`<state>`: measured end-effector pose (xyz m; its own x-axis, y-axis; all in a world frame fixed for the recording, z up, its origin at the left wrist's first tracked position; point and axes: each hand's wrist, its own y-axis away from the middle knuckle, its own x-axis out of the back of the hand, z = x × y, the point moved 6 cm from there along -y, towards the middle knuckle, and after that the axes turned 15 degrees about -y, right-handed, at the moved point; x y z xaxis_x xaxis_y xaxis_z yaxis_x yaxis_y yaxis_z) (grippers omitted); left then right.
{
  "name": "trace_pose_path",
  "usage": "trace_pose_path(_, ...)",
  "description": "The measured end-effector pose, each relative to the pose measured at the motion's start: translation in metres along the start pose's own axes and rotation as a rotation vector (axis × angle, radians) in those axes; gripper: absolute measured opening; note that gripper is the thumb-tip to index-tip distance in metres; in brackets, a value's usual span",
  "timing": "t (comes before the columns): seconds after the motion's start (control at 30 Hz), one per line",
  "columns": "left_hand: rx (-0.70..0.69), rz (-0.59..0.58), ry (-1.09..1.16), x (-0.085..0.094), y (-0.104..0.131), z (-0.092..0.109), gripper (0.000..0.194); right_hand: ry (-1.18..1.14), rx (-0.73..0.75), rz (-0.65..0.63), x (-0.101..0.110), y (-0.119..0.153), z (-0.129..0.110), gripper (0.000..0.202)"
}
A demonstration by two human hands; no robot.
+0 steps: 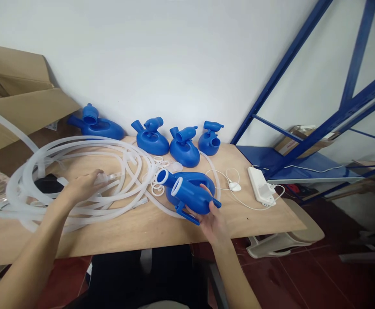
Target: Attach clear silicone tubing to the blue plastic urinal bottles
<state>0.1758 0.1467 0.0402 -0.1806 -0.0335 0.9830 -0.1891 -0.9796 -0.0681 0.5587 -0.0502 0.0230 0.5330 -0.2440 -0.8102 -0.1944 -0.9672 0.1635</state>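
My right hand (213, 225) grips a blue plastic urinal bottle (192, 178) near the table's front edge. Its neck and the blue funnel-shaped head (193, 195) each show a white ring at the mouth. A blue strap or clip hangs below the head. My left hand (86, 186) is over the coiled translucent tubing (74, 143). Its fingers are closed at a small clear plastic piece (111, 176), but what they pinch is hard to make out. Several white rings (157, 189) lie between the tubing and the bottle.
More blue urinal bottles (152, 141) stand along the wall. An open cardboard box (26, 111) is at the left. On the right are a white power strip (260, 186) with cables, a blue metal rack (290, 165) and a beige stool (303, 223) beside the wooden table (248, 223).
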Motion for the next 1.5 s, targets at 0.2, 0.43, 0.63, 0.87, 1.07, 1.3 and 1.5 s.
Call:
trace_pose_path(0.2, 0.002, -0.119, -0.191, -0.003, -0.013, 0.004, 0.058, 0.067, 0.019, 0.034, -0.005, -0.001, -0.006, 0.088)
trace_pose_path(0.43, -0.068, 0.037, 0.020, 0.045, -0.004, 0.035, 0.067, 0.191, 0.175, 0.197, 0.001, -0.014, -0.032, 0.090)
trace_pose_path(0.63, -0.057, 0.032, 0.301, 0.070, -0.004, 0.048, 0.068, 0.252, 0.366, 0.209, 0.013, -0.030, -0.079, 0.078)
trace_pose_path(0.87, -0.162, 0.110, 0.325, 0.107, -0.009, 0.075, 0.077, 0.231, 0.507, 0.258, 0.044, -0.098, -0.127, 0.074)
trace_pose_path(1.07, -0.498, 0.053, -0.093, 0.075, -0.008, 0.128, 0.085, 0.356, 0.456, 0.199, 0.037, -0.138, -0.107, 0.087)
trace_pose_path(1.3, -0.780, 0.081, -0.108, 0.026, 0.000, 0.172, 0.078, 0.574, 0.355, 0.066, 0.013, -0.150, -0.082, 0.076)
trace_pose_path(1.5, -0.982, 0.263, -0.372, 0.005, 0.007, 0.188, 0.072, 0.663, 0.291, 0.009, 0.021, -0.163, -0.075, 0.071)
